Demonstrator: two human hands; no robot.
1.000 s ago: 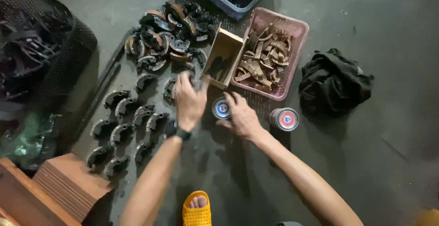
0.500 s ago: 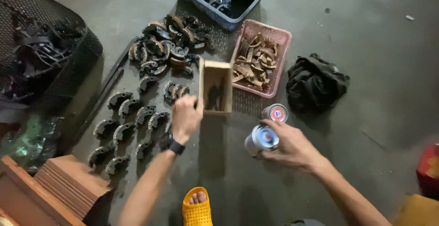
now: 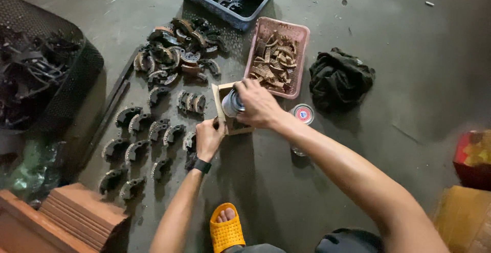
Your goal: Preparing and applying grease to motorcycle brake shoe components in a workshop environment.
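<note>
Here, from the head view: right hand (image 3: 260,104) curled around a silver can (image 3: 232,103), tipped sideways over a small wooden box (image 3: 223,95). Left hand (image 3: 208,138) closed, pinching the box's near edge on the floor. Beside the right forearm, a second round can (image 3: 303,114) with red-and-blue lid. Behind, a pink tray (image 3: 302,53) of brown linings.
</note>
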